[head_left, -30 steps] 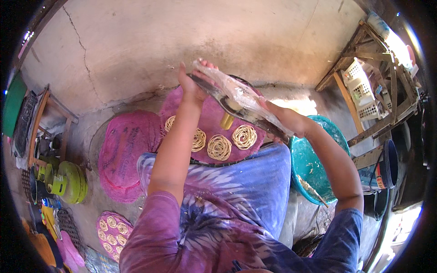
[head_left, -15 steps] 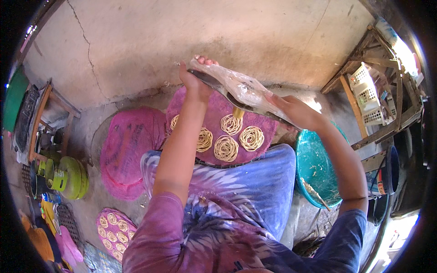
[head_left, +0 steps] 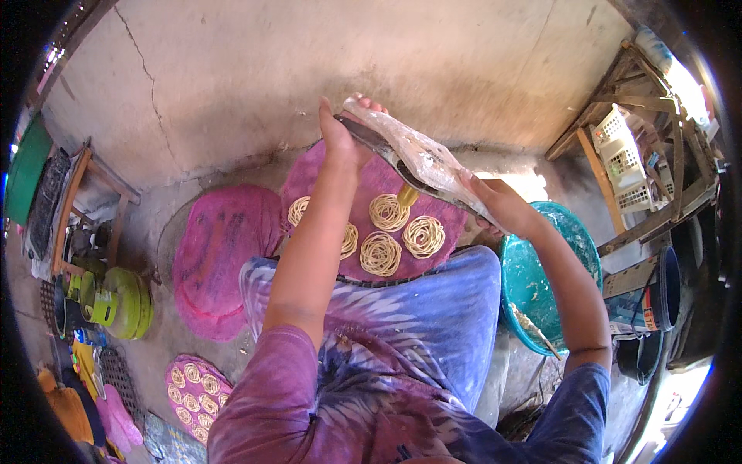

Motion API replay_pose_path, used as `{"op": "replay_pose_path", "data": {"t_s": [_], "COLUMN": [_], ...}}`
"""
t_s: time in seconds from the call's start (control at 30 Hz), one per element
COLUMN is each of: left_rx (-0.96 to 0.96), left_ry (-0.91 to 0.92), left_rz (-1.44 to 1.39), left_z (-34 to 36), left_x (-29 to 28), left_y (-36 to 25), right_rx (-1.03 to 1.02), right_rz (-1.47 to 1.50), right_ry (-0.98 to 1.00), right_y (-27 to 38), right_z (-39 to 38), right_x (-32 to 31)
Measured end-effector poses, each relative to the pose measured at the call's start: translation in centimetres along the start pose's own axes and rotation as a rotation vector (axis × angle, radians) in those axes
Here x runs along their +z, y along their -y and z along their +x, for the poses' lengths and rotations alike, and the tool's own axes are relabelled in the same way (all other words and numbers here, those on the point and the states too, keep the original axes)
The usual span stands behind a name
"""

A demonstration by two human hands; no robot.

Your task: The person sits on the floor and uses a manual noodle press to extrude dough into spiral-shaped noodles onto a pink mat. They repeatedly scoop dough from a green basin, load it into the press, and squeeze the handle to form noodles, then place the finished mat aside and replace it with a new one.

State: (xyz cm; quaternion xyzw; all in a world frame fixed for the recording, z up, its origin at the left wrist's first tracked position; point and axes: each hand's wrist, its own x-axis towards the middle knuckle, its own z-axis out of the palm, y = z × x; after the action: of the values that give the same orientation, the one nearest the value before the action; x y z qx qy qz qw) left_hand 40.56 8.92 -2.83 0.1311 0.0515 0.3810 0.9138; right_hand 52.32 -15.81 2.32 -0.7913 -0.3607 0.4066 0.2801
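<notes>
Both my hands hold a dough press [head_left: 423, 155], a long flat body smeared with whitish dough, slanting down to the right above a round pink cloth-covered tray [head_left: 348, 174]. My left hand [head_left: 342, 139] is closed around its upper left end, fingertips over the far edge. At the lower right end, my right hand [head_left: 501, 207] grips with the thumb on top and fingers below. Under the press a gold-coloured cylinder [head_left: 407, 195] sticks down near a coil of dough strands [head_left: 389, 213]. Several pale coils, including a nearer coil [head_left: 380, 254], lie on the tray; my left forearm hides part of them.
A teal basin [head_left: 533, 271] with dough residue and a stick [head_left: 537, 329] stands at the right. On the left are another pink cloth-covered round [head_left: 220, 263], a smaller tray of coils [head_left: 185, 363] and a green gas cylinder [head_left: 127, 301]. A wooden rack [head_left: 657, 209] holds white baskets [head_left: 622, 158].
The press has shifted slightly right and tilts more steeply, its right end lower. Both hands moved with it, still gripping. The gold cylinder has moved a little to the right.
</notes>
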Motion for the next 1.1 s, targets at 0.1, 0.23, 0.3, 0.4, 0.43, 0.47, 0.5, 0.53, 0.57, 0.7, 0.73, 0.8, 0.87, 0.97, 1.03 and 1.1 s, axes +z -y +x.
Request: {"op": "replay_pose_path", "data": {"t_s": [0.1, 0.23, 0.3, 0.4, 0.43, 0.47, 0.5, 0.53, 0.57, 0.7, 0.73, 0.8, 0.87, 0.97, 1.03, 1.1], "left_rx": [-0.088, -0.216, -0.312, -0.479, -0.484, -0.475, -0.465, -0.441, -0.455, -0.202, -0.068, 0.090, 0.165, 0.282, 0.574, 0.421], "left_ry": [-0.082, 0.126, 0.224, 0.306, 0.298, 0.279, 0.248, 0.205, 0.189, 0.390, 0.464, 0.547, 0.567, 0.626, 0.429, 0.261], "left_rz": [0.493, 1.387, 1.552, 1.524, 1.534, 1.546, 1.582, 1.619, 1.655, 1.903, 1.990, 2.252, 2.607, 2.845, 2.237, 1.343], "left_z": [-0.9, -5.0, -5.6, -5.5, -5.3, -5.0, -4.8, -4.7, -4.7, -5.9, -6.5, -8.0, -9.4, -10.3, -9.0, -6.9], "left_x": [-0.2, -3.6, -5.1, -6.3, -6.5, -6.6, -6.6, -6.5, -6.4, -6.3, -6.3, -6.3, -5.9, -4.3, -2.2, 0.3], "left_y": [-0.2, 1.5, 2.1, 2.3, 2.3, 2.1, 2.1, 1.9, 1.8, 1.5, 1.4, 1.1, 0.8, -0.1, -1.4, -3.1], "right_rx": [0.010, -0.037, -0.082, -0.108, -0.126, -0.144, -0.152, -0.134, -0.106, -0.097, -0.101, -0.109, -0.120, -0.135, -0.157, -0.170], "right_rz": [0.169, 0.282, 0.318, 0.286, 0.268, 0.250, 0.233, 0.242, 0.249, 0.309, 0.328, 0.367, 0.367, 0.329, 0.306, 0.298], "right_ry": [0.008, 0.072, 0.117, 0.076, 0.044, 0.012, -0.022, -0.036, -0.051, -0.057, -0.055, -0.049, -0.044, -0.060, -0.027, 0.051], "right_y": [-1.6, -3.4, -3.9, -4.0, -4.0, -3.9, -3.9, -3.8, -3.8, -4.2, -4.3, -4.6, -4.6, -3.7, -2.5, -0.9], "right_z": [0.1, 0.1, 0.2, 0.4, 0.4, 0.4, 0.4, 0.3, 0.3, 0.4, 0.4, 0.2, 0.0, -0.8, -1.3, -1.5], "right_x": [0.0, -0.3, -0.2, 0.2, 0.4, 0.4, 0.4, 0.4, 0.3, -0.2, -0.3, -0.4, -0.5, -0.3, -0.1, 0.2]}}
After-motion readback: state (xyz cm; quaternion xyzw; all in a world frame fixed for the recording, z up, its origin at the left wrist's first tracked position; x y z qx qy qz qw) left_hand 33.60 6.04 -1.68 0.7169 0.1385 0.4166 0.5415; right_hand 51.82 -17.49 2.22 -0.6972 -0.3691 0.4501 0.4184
